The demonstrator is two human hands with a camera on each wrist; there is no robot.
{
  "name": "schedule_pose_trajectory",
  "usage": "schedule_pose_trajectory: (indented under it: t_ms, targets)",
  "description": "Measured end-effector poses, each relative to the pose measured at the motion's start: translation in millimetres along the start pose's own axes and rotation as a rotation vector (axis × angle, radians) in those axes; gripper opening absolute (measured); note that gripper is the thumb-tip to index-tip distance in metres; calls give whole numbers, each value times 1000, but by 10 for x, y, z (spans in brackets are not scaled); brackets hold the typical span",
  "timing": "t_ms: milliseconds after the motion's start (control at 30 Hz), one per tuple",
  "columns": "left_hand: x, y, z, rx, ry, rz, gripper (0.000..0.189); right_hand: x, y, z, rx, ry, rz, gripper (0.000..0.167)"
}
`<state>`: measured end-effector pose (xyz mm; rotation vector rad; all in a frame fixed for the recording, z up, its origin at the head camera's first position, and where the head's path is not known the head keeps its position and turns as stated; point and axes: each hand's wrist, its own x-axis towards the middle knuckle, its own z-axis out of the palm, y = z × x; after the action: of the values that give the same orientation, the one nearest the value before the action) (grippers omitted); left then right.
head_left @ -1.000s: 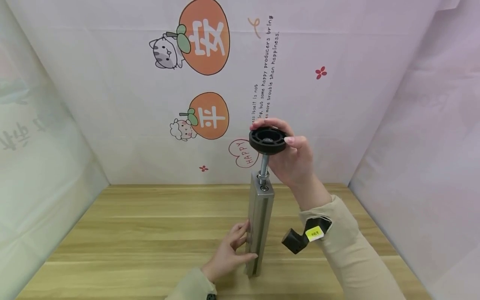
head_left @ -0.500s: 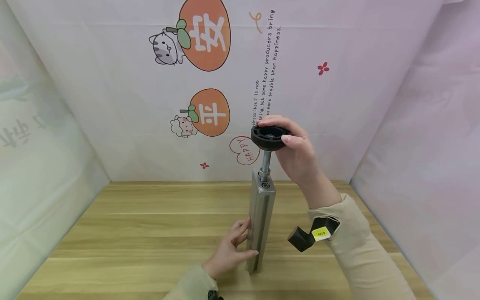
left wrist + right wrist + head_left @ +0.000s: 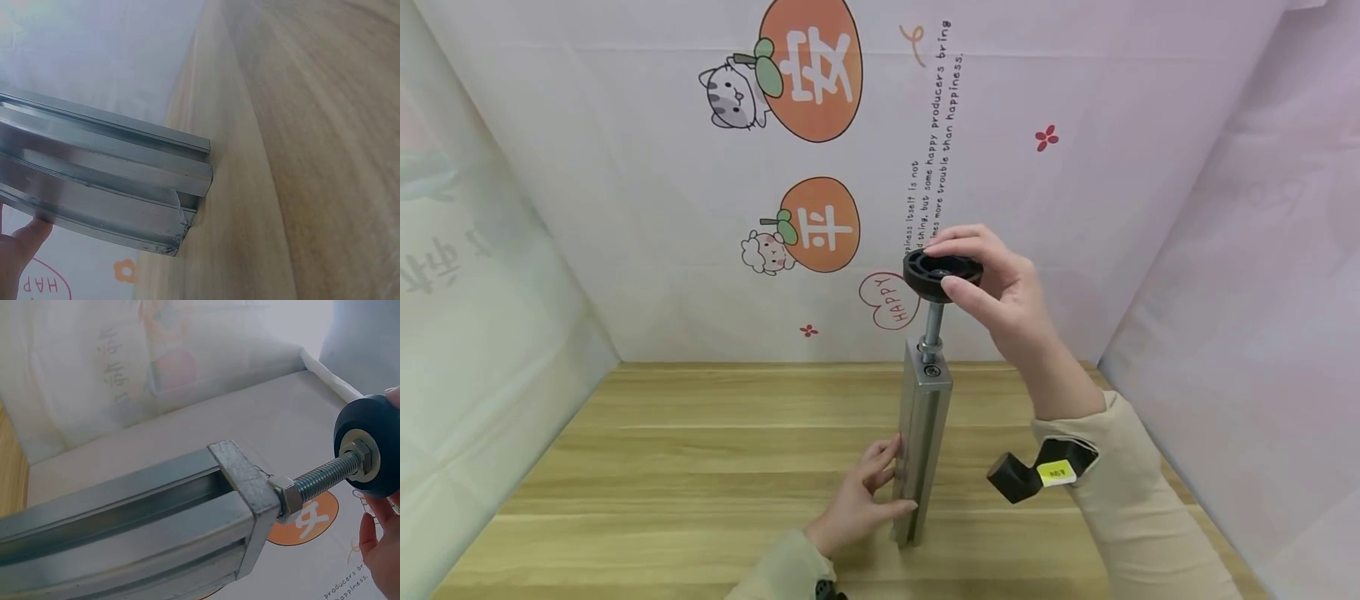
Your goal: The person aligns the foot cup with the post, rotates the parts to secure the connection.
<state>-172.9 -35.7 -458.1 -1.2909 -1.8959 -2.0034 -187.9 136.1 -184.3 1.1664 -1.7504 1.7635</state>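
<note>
An aluminium profile (image 3: 922,442) with slots stands upright on the wooden table in the head view. My left hand (image 3: 853,507) grips its lower part, thumb in front and fingers at the left side. From the end plate (image 3: 247,481) on top rises a threaded rod (image 3: 328,476), with a hex nut (image 3: 287,497) close against the plate. The rod bears a round black levelling foot (image 3: 922,287), its hollow underside facing up. My right hand (image 3: 1011,292) pinches this foot by the rim, thumb on the near side and fingers on the far side.
Around the wooden tabletop (image 3: 700,467) stand white cloth walls, the back one (image 3: 625,208) printed with orange fruit and writing. A black wrist camera (image 3: 1037,475) sticks out below my right sleeve.
Around the foot's rim my right hand has turned, its thumb passing from the right edge to the near side. The right wrist has shifted right. My left hand keeps its place on the profile.
</note>
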Motion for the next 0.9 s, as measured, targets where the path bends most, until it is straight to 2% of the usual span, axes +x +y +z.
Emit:
schedule_pose_trajectory:
  t_ms: [100, 333, 467, 667, 900]
  targets:
    - [11, 3, -6, 4, -1, -7, 81, 18, -43, -1, -78, 4, -25, 25]
    - [17, 30, -6, 16, -7, -34, 82, 34, -100, 13, -360, 30, -44, 23]
    - [4, 26, 2, 13, -2, -41, 82, 32, -97, 20, -498, 49, -93, 21]
    - [-20, 22, 2, 6, 1, -25, 82, 58, -82, 66, -607, 82, -212, 21]
    - [-15, 34, 4, 2, 4, -20, 83, 91, -53, 117, -726, 151, -344, 30]
